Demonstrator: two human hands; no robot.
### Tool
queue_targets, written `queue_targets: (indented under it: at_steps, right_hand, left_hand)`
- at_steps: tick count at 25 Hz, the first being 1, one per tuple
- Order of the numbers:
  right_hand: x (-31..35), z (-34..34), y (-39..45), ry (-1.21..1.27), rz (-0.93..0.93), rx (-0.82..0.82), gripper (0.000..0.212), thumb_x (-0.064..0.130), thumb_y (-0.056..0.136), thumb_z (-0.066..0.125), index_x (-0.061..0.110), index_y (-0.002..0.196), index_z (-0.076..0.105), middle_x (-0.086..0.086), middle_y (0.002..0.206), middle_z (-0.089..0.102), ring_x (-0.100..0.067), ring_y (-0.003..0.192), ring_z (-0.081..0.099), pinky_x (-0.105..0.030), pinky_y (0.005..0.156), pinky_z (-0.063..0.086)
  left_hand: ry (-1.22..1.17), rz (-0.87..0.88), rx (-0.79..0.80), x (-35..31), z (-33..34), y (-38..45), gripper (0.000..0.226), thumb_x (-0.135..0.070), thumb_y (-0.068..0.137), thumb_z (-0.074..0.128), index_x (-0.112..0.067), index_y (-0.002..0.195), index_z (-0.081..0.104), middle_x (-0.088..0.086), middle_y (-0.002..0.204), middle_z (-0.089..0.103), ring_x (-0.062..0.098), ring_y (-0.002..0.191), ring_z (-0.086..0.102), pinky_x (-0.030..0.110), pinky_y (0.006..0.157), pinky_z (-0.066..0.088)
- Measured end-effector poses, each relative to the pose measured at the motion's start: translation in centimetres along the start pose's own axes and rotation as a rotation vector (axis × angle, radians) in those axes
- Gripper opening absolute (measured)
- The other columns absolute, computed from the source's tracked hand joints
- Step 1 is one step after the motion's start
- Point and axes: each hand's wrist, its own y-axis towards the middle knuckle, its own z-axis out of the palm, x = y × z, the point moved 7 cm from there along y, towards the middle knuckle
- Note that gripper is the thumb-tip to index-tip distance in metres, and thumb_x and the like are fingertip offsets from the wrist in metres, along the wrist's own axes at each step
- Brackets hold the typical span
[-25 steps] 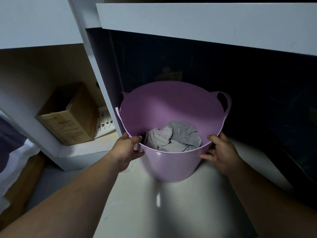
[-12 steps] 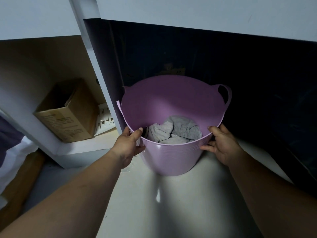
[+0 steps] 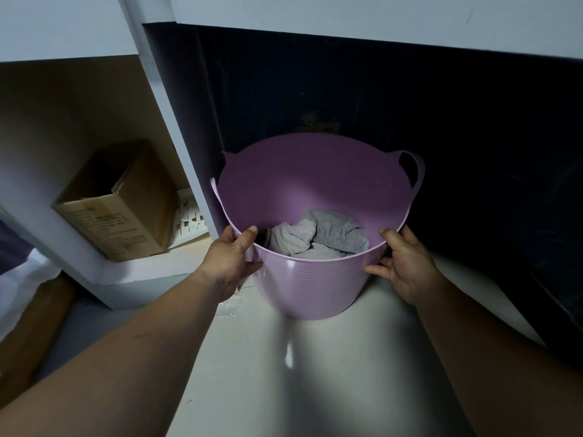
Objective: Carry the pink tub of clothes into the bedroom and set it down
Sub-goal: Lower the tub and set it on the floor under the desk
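The pink tub [image 3: 309, 285] stands on a pale glossy floor, in front of a dark recess under a white shelf. Grey clothes [image 3: 318, 236] lie crumpled in its bottom. One loop handle shows at the tub's far right rim. My left hand [image 3: 232, 260] grips the near left rim, thumb hooked inside. My right hand [image 3: 407, 263] holds the near right rim, thumb over the edge and fingers spread on the outer wall.
A white upright panel [image 3: 176, 130] touches the tub's left side. Left of it, a cardboard box [image 3: 116, 206] lies on a low shelf beside a white patterned item [image 3: 189, 216]. Bedding [image 3: 19, 272] shows at the far left edge. A dark wall runs along the right.
The tub has shifted slightly away from me into the recess and sits lower in view. Both hands have stayed on the rim.
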Motion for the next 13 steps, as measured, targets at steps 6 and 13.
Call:
queue_targets:
  at_steps: [6, 13]
  right_hand:
    - [0.4, 0.5, 0.5, -0.026, -0.006, -0.005, 0.025, 0.03, 0.095, 0.066, 0.042, 0.117, 0.068, -0.001, 0.131, 0.073, -0.035, 0.115, 0.073, -0.042, 0.062, 0.064]
    - [0.6, 0.5, 1.4, -0.04, 0.005, 0.003, 0.027, 0.031, 0.097, 0.064, 0.038, 0.123, 0.065, 0.0, 0.127, 0.074, -0.036, 0.113, 0.073, -0.042, 0.061, 0.064]
  left_hand:
    - [-0.004, -0.005, -0.011, 0.3, -0.1, 0.0, 0.031, -0.029, 0.103, 0.064, -0.024, 0.133, 0.063, -0.006, 0.133, 0.064, 0.022, 0.124, 0.062, 0.04, 0.089, 0.064]
    - [0.003, 0.005, -0.009, 0.5, 0.0, 0.2, 0.019, -0.033, 0.103, 0.063, -0.032, 0.122, 0.066, -0.015, 0.119, 0.065, 0.013, 0.107, 0.063, 0.045, 0.094, 0.063]
